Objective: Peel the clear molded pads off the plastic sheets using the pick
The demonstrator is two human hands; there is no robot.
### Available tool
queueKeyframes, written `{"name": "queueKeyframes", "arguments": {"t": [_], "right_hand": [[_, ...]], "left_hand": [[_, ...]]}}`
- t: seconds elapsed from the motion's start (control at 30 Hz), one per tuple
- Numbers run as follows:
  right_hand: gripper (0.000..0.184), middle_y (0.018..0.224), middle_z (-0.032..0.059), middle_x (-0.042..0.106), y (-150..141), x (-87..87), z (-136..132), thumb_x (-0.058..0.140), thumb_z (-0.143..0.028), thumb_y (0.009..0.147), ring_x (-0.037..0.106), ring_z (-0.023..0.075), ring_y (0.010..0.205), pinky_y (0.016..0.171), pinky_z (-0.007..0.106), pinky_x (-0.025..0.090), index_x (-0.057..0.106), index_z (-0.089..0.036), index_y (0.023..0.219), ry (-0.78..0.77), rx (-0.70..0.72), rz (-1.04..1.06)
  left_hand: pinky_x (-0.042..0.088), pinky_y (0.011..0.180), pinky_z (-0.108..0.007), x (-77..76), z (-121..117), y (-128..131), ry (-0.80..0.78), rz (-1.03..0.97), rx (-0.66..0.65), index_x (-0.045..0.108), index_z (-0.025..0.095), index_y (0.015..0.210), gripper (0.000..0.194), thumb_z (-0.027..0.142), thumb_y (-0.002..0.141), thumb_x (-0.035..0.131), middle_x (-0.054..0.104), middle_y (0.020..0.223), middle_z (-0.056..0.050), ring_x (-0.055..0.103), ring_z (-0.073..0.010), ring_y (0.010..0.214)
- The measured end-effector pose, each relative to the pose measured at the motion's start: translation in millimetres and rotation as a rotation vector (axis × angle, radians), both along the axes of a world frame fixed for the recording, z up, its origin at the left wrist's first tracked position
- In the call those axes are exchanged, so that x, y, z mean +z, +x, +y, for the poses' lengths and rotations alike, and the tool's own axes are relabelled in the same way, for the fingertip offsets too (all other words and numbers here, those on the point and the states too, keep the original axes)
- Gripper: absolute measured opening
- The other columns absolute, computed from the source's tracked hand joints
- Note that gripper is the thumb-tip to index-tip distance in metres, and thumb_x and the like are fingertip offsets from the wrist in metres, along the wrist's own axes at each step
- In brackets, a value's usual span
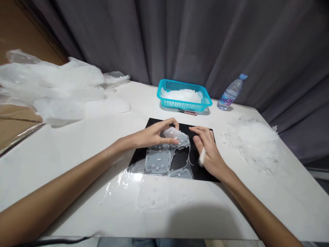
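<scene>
My left hand pinches a translucent, frosted plastic piece between thumb and fingers, tilted up from the sheet. Below it, a clear molded sheet with rounded-square panels lies across a black mat and onto the white table. One panel opening in the sheet shows bare black, with thin, curled edge strips around it. My right hand is just to the right of the held piece, index finger and thumb apart. A small white piece shows at its palm under the curled lower fingers; its kind is unclear.
A turquoise basket holding white pieces stands behind the mat, with a small cutter before it. A water bottle is at back right. Clear scraps pile on the right; plastic sheets heap at left.
</scene>
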State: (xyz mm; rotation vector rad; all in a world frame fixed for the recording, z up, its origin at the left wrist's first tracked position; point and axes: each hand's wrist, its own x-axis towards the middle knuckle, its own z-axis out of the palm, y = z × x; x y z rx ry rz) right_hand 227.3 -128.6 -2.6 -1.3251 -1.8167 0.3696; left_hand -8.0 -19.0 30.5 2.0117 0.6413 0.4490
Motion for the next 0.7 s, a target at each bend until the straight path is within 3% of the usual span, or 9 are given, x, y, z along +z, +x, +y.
{"name": "queueKeyframes", "arguments": {"t": [0.1,0.2,0.33,0.47,0.7], "right_hand": [[0.022,0.11,0.0088,0.069,-6.8,-2.5,-0.6,0.065,-0.042,0.101,0.054,0.0271,0.101,0.091,0.048,0.053,0.072,-0.025,0.113,-0.124,0.087,-0.112],[0.014,0.096,0.0054,0.073,-13.7,-1.7,-2.0,0.066,-0.036,0.101,0.052,0.0243,0.091,0.083,0.042,0.05,0.074,-0.025,0.096,-0.124,0.085,-0.054],[0.011,0.097,0.0042,0.073,-16.3,-0.3,-1.5,0.068,-0.034,0.1,0.053,0.0236,0.089,0.08,0.04,0.048,0.072,-0.025,0.095,-0.066,0.063,0.049],[0.003,0.09,0.0027,0.068,-11.8,-2.4,0.4,0.072,-0.029,0.098,0.053,0.023,0.087,0.077,0.038,0.048,0.071,-0.026,0.098,-0.074,0.103,0.057],[0.006,0.095,0.0033,0.067,-12.1,-4.2,-0.8,0.063,-0.021,0.101,0.05,0.0234,0.094,0.086,0.04,0.049,0.063,-0.025,0.097,-0.097,0.103,-0.07]], "left_hand": [[0.041,0.061,-0.023,-2.0,-4.1,-1.9,-0.073,-0.029,0.009,0.052,0.023,0.113,0.041,0.047,0.089,0.076,0.065,0.091,0.0,0.056,-0.0135,0.074],[0.045,0.062,-0.024,-4.4,-7.7,-3.5,-0.106,-0.041,-0.006,0.049,0.023,0.117,0.045,0.042,0.088,0.077,0.067,0.091,0.0,0.061,-0.0141,0.072],[0.049,0.069,-0.027,-8.5,-8.3,-2.7,-0.068,-0.074,-0.005,0.058,0.02,0.114,0.046,0.043,0.083,0.083,0.07,0.095,-0.003,0.065,-0.0176,0.081],[0.041,0.06,-0.024,-11.1,-7.7,1.5,-0.078,-0.073,0.046,0.068,0.015,0.095,0.04,0.052,0.084,0.081,0.063,0.078,0.0,0.057,-0.0136,0.068],[0.032,0.051,-0.021,-10.8,-10.7,4.2,-0.13,-0.022,0.046,0.067,0.014,0.088,0.044,0.057,0.088,0.076,0.056,0.069,0.002,0.047,-0.0102,0.058]]}}
